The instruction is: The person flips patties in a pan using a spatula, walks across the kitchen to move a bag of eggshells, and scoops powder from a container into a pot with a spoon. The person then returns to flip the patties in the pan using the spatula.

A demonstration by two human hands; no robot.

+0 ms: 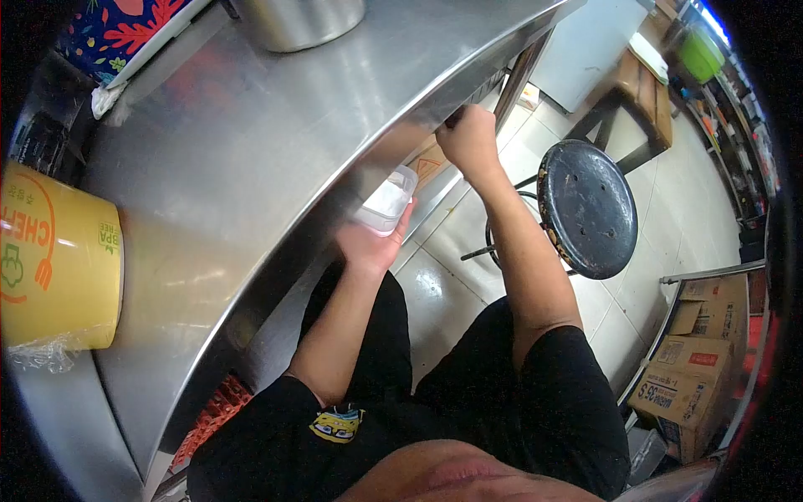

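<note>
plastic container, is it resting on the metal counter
No, the left hand holds the plastic container off the metal counter, beside its edge.

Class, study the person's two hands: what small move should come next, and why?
Probably ease the left hand slightly away from the steel counter, since the plastic container it holds appears close to the counter's edge in this view, and the right hand, apart from the container, lends no support.

Steel counter point(251, 142) with metal container point(305, 21) and yellow tub point(71, 259) on top
</note>
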